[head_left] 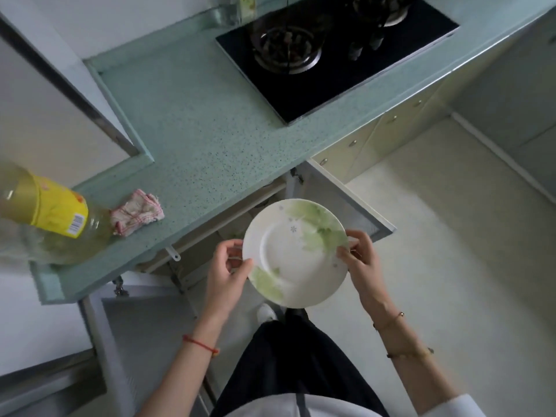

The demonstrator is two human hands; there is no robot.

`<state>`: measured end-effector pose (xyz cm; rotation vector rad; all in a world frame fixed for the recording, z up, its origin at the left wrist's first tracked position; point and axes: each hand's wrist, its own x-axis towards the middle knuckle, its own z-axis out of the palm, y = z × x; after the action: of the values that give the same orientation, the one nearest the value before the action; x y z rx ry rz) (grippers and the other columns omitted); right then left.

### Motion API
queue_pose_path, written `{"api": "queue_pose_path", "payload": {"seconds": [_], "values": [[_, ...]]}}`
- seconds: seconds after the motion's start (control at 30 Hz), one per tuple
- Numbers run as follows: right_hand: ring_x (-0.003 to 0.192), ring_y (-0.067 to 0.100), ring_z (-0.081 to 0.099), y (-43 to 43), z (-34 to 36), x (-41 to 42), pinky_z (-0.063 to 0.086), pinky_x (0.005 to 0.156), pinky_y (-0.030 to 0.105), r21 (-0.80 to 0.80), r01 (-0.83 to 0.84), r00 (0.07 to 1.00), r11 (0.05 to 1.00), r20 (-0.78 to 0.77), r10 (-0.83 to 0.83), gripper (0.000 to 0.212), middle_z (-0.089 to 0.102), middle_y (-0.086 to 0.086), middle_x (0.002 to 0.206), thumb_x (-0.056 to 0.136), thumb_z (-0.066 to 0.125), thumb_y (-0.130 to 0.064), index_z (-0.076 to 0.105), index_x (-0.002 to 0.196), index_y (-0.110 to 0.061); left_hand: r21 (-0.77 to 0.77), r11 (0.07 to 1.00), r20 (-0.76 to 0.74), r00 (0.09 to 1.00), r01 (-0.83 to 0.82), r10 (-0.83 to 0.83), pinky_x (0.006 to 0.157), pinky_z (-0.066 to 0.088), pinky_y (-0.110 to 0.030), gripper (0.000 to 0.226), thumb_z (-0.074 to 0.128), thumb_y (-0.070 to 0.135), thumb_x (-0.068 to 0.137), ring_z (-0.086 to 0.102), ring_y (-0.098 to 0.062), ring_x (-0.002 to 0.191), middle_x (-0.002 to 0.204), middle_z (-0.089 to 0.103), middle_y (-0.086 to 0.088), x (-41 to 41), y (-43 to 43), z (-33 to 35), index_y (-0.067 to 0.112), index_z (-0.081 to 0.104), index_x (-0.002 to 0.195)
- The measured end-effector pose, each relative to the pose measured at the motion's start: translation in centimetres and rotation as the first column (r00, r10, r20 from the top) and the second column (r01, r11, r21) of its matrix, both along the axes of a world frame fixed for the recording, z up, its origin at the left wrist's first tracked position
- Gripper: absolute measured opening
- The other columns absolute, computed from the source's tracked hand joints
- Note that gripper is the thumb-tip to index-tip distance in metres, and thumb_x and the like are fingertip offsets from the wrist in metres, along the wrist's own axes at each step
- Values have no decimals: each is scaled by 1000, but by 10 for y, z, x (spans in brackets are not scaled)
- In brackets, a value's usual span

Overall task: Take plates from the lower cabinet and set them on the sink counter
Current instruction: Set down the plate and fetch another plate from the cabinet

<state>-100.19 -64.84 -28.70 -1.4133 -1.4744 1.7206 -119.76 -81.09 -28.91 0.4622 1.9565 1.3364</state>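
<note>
The green speckled desk [204, 121] fills the upper middle of the frame; its bare stretch looks the likely landing spot. Under its edge the lower cabinet [340, 200] stands open, doors swung wide. At lower middle I hold the leaf-patterned plate [296, 254] level, clear of the desk. My left hand [228, 266] and right hand [359, 260] take opposite rims, fingers [343, 253] pinching so it cannot tip.

Both forearms reach forward; left hand [230, 267] and right hand [361, 258], thumbs on top, pinch opposite edges of the white green-leafed round plate [288, 254].
</note>
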Motion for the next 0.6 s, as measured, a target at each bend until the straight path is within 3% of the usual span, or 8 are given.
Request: {"api": "queue_pose_path", "payload": {"seconds": [0.07,0.2,0.5,0.6], "values": [[82,23,52,1,16,15,44,75,39,15,81,996,997,-35,-80,26,54,13,87,88,55,6,59,108,-8,37,997,6,998,65,-65,71,55,-18,35,67,17,77,66,-9,93,110,68,0,3,18,17,36,57,104],[81,21,54,6,45,50,45,77,40,39,259,963,965,-85,-255,27,55,13,88,87,56,6,61,109,-9,102,973,17,977,208,-211,70,55,-16,37,67,2,83,66,3,84,106,68,0,18,60,47,32,58,103],[76,19,60,29,78,145,49,77,41,50,572,818,819,-107,-565,26,64,4,82,85,62,-3,67,98,-25,150,883,62,887,445,-458,66,55,-15,33,66,-3,84,63,-13,97,108,67,-2,93,161,88,21,60,106],[78,21,61,48,84,178,48,78,43,50,624,778,779,-123,-616,25,64,5,85,84,62,-6,68,97,-27,144,861,111,857,487,-503,75,60,-33,32,66,-1,85,64,-20,102,111,67,-6,124,197,93,19,60,110]]}}
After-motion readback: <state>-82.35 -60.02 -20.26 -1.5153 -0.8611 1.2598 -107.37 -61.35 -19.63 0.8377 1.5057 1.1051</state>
